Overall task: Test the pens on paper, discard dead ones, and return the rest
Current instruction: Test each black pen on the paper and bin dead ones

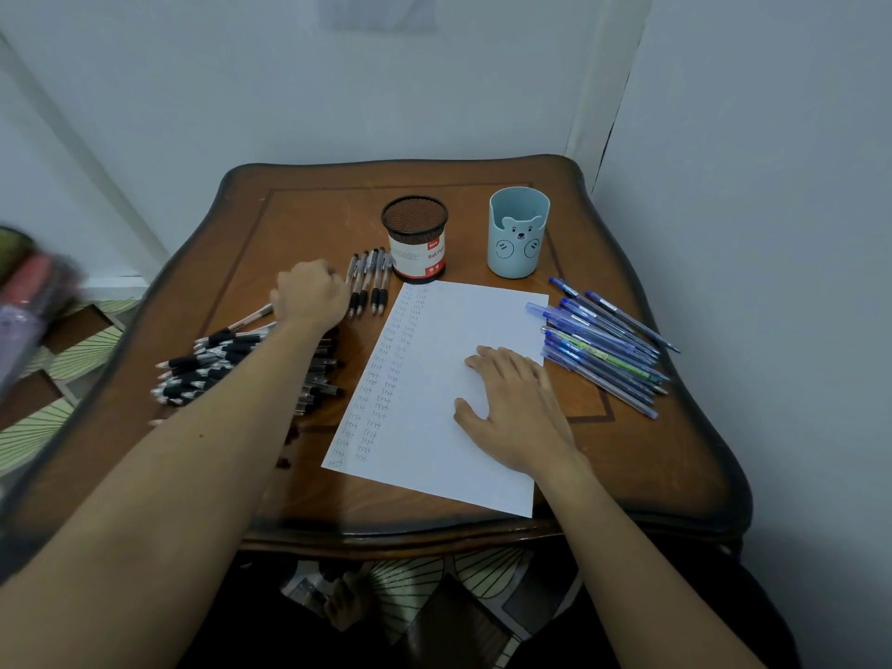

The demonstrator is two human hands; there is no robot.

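White paper (463,321) lies slightly askew in the middle of the brown wooden worktop (313,214), its left side filled with two columns of small handwritten words (386,369) and the rest bare. A loose heap of black-barrelled pens (207,364) lies to the left of the sheet, partly under the left forearm. A short, neat row of similar black pens (369,282) lies side by side near the sheet's top left corner, just beside a black mesh holder (416,239) with a red and white label. A pale blue cup (518,234) with a bear face stands to the right of the holder, and a fan of blue pens (603,350) lies off the paper's right edge. The left grip (311,294) sits between the heap and the neat row with its fingers curled under; seen from the back, it may be holding a pen, but I cannot tell. The right grip (511,403) lies flat, fingers spread and straight, pressing on the right half of the paper and holding nothing.
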